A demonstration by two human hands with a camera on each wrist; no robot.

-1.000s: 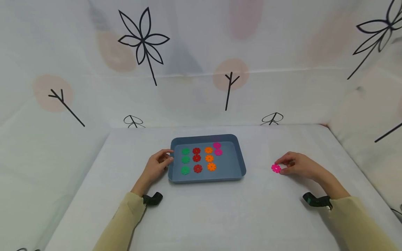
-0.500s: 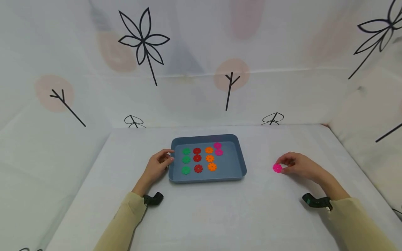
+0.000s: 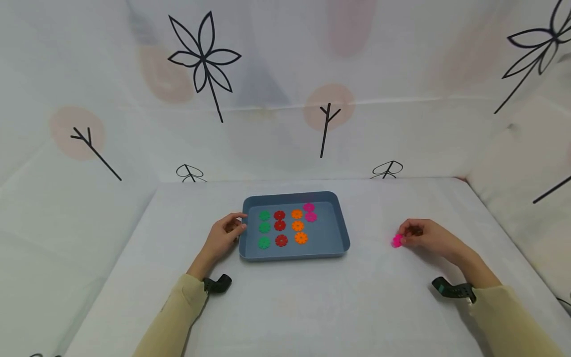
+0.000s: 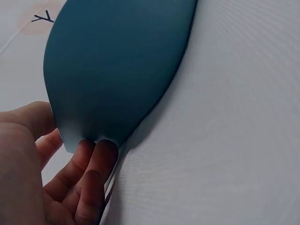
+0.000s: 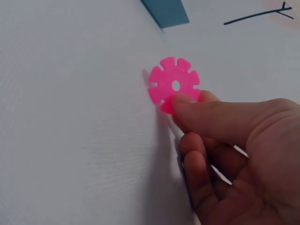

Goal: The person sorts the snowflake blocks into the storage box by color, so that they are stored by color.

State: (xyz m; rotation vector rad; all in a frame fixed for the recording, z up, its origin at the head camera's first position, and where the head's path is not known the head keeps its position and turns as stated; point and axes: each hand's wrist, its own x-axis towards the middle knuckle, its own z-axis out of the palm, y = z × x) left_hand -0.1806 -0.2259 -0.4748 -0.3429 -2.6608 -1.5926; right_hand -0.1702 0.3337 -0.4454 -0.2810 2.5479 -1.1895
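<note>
My right hand (image 3: 428, 239) pinches a pink notched plastic disc (image 3: 396, 241) between thumb and fingers, to the right of the tray. In the right wrist view the disc (image 5: 161, 86) shows its round centre hole and slotted rim, with the thumb over its lower edge. My left hand (image 3: 220, 237) holds the left side of a blue-grey tray (image 3: 330, 250). In the left wrist view some fingertips (image 4: 107, 152) press the tray's outer wall (image 4: 112, 70), while another digit reaches past the rim. Similar discs lie in the tray in columns: green (image 3: 264, 227), red (image 3: 279, 225), orange (image 3: 298, 226) and two pink (image 3: 310, 217).
Both hands work over a white-covered table (image 3: 312, 307). Behind it hangs a pale sheet (image 3: 267, 144) with printed plants, which also rises at both sides. Black wrist-worn devices sit near the cuffs, such as the one on the right (image 3: 452, 288).
My right hand has shifted slightly to the right with the pink disc, which now shows less of its face in the head view. My left hand and the tray stay in place.
</note>
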